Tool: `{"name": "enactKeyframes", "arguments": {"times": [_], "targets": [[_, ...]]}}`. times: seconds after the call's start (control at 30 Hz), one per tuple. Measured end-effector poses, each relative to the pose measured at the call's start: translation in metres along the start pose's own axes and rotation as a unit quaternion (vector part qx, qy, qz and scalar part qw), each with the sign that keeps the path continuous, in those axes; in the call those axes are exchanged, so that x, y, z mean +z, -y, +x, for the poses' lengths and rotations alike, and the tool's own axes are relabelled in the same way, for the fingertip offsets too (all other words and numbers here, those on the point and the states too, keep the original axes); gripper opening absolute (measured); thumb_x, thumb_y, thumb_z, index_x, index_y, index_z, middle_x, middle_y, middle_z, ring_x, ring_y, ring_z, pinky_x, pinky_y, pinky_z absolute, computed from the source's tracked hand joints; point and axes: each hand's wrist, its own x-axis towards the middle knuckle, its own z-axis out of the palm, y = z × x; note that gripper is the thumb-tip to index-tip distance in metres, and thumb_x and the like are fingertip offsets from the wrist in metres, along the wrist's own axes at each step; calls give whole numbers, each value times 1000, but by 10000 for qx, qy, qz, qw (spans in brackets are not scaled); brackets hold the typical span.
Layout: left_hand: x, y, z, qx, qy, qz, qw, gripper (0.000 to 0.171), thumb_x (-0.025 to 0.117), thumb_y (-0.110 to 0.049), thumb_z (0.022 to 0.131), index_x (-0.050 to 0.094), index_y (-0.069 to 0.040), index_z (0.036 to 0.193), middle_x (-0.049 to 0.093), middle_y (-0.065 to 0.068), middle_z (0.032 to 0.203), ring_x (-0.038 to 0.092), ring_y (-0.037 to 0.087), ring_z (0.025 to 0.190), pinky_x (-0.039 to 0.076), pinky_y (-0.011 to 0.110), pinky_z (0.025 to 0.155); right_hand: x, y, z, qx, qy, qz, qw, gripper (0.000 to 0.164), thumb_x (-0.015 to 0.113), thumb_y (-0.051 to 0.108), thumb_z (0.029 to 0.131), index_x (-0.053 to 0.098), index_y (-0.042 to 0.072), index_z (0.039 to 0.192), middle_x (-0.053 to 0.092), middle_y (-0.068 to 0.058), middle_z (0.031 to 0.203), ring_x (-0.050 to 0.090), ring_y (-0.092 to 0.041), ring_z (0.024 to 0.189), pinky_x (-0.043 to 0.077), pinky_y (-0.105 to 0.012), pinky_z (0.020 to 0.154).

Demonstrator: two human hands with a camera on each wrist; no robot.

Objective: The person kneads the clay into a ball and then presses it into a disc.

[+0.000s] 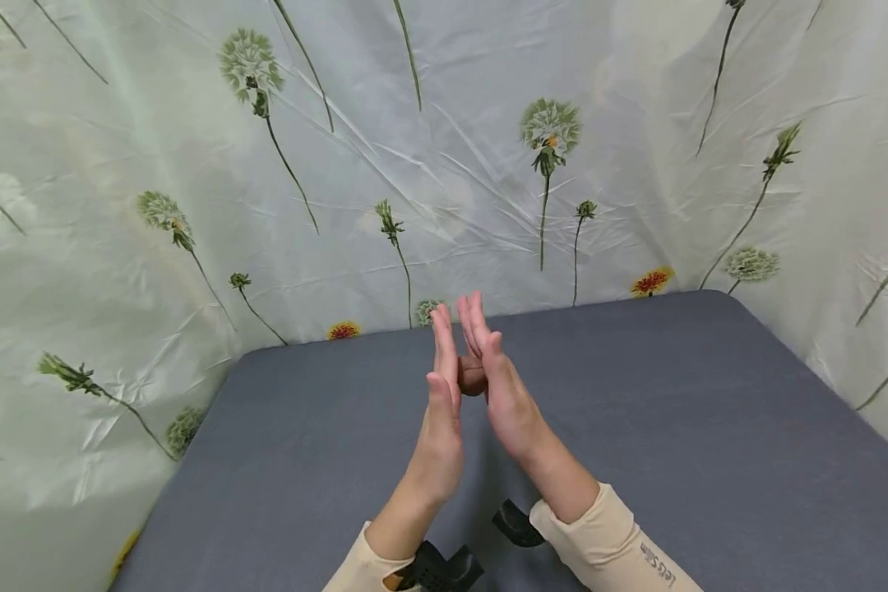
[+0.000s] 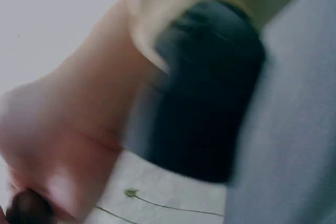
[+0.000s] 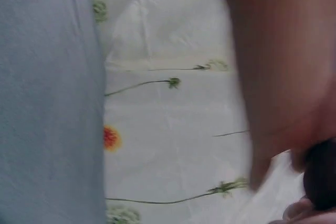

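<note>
Between the two palms, above the grey table, sits a small brown rounded lump (image 1: 472,376); its material does not show clearly. My left hand (image 1: 442,419) presses it from the left with straight fingers pointing up and away. From the other side my right hand (image 1: 509,395) lies flat against it, fingers straight too. In the left wrist view the dark lump (image 2: 30,208) shows at the bottom corner beside the blurred left palm (image 2: 58,166). The right wrist view has the lump (image 3: 321,174) at its right edge, between the right palm and the other hand's fingers.
A grey cloth-covered table (image 1: 326,460) spreads beneath both hands. Behind and around it hangs a pale curtain (image 1: 459,164) printed with dandelions and flowers. Black wrist mounts (image 1: 518,524) sit at the cream sleeves (image 1: 599,534).
</note>
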Motion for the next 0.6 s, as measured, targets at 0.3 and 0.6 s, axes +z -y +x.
{"name": "enactKeyframes", "arguments": {"times": [0.3,0.6], "targets": [[-21,-6,6,190,-445,-526,9974,85,-2,-80,103,-20,-31,170,-9,-11,181,21,12,160,6,54,131,16,7,-4,-339,496,-141,9981,79,10,65,113,-5,18,173,-4,5,182,-9,-16,169,-5,-63,133],[1,2,-4,95,191,-182,9996,81,-1,-75,106,-23,-28,169,-24,-14,178,-20,18,167,-11,67,130,1,10,-1,-414,181,110,9989,87,11,72,110,-6,16,174,5,-2,183,3,-23,170,1,-62,133]]}}
